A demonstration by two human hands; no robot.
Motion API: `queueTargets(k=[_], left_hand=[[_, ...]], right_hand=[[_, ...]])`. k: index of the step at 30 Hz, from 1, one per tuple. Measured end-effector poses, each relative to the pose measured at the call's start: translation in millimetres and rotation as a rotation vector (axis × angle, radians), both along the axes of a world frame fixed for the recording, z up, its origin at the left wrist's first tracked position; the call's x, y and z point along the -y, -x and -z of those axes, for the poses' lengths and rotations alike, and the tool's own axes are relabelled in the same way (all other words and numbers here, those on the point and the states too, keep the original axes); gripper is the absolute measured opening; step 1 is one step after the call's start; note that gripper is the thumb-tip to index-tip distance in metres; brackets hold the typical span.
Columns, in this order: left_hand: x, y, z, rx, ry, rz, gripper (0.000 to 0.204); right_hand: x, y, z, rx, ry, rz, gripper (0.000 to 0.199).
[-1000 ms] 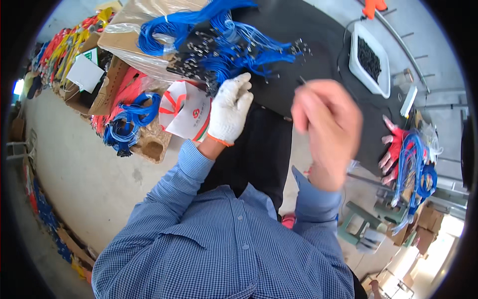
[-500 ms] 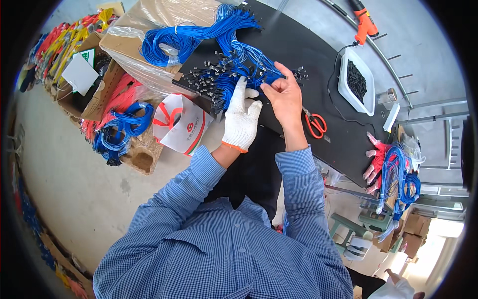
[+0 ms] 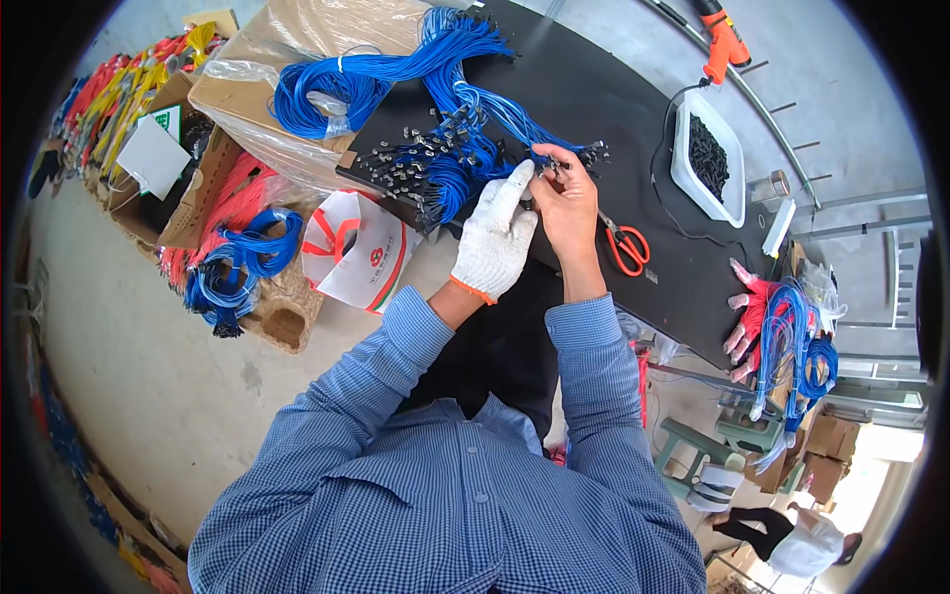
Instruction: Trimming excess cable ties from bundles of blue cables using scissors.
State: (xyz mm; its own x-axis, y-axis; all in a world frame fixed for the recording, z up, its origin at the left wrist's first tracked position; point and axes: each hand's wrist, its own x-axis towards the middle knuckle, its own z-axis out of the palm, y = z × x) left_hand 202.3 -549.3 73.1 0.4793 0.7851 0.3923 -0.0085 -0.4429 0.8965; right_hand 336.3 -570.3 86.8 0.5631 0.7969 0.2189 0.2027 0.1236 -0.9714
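My left hand [image 3: 495, 238], in a white knitted glove with an orange cuff, is closed, its fingertips against my bare right hand [image 3: 569, 208]. The right hand's thumb and fingers are pinched together. Small dark bits show at its fingertips, too small to name, and what lies between the two hands is mostly hidden. Just beyond them is a bundle of blue wires [image 3: 510, 111], whose dark-tipped ends reach past my right fingertips. Left of my gloved hand, many blue wire ends with small metal and black connectors [image 3: 396, 163] fan out on the black table [image 3: 594, 84].
Orange-handled scissors [image 3: 626, 247] lie right of my right hand. Farther right stand a white tray [image 3: 681, 158] of short black pieces and an orange heat gun [image 3: 727, 49] with a cord. A white paper bag [image 3: 346, 272] and an open carton [image 3: 203, 193] are at left. A person [image 3: 807, 543] shows far right.
My gloved hand has moved right, away from the connector ends, and met my right hand. The right hand has drawn slightly nearer me and its fingers have closed. The distant person shows more fully.
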Motion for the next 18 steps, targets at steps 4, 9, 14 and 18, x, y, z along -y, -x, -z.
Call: queueTargets(k=[4, 9, 14, 18], left_hand=[[-2, -6, 1, 0.02, -0.034, -0.014, 0.063], [-7, -12, 3, 0.026, -0.021, -0.008, 0.062], [-8, -14, 2, 0.031, 0.006, -0.004, 0.061], [-9, -13, 4, 0.046, 0.001, -0.003, 0.059]], right_hand=[[0, -1, -5, -0.039, 0.019, 0.005, 0.033], [1, -2, -11, 0.005, 0.034, 0.009, 0.032], [1, -4, -10, 0.047, 0.045, 0.02, 0.033], [1, 0, -12, 0.099, 0.065, 0.04, 0.034]])
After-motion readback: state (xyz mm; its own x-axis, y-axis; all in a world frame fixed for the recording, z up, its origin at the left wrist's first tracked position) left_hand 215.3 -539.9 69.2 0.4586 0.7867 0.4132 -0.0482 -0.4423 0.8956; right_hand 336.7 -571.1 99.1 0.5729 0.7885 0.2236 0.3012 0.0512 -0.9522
